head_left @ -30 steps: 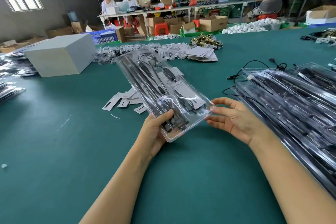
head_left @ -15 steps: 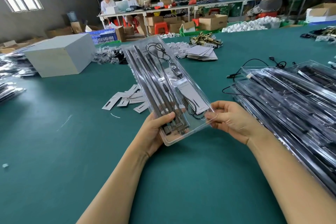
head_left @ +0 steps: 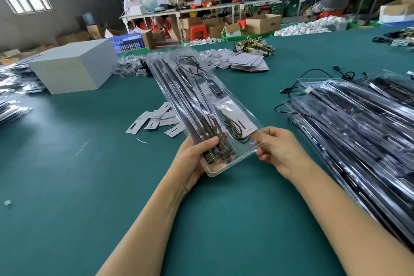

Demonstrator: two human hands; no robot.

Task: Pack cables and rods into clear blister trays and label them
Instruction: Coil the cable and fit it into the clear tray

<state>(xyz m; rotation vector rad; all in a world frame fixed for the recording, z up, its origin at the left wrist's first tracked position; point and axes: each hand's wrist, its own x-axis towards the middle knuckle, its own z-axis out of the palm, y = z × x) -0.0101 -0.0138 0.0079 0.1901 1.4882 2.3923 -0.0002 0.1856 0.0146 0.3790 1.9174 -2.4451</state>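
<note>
A long clear blister tray [head_left: 179,83] is held up over the green table [head_left: 67,175], its far end pointing away and left. Inside lie dark rods [head_left: 177,96], a coiled black cable [head_left: 190,63] and a white label card [head_left: 237,114]. My left hand [head_left: 195,159] grips the near left corner, thumb on top over the rod ends. My right hand [head_left: 277,152] pinches the near right corner, thumb pressed on the lid by the card.
A stack of filled blister trays [head_left: 358,123] covers the right side, with a loose black cable [head_left: 313,74] beside it. Loose white label cards [head_left: 154,119] lie behind the held tray. A grey box [head_left: 74,67] stands at left. People sit at a far table.
The tray's far end has risen and swung right, so it stands steeper. My right hand went from open beside the tray to pinching its near right corner.
</note>
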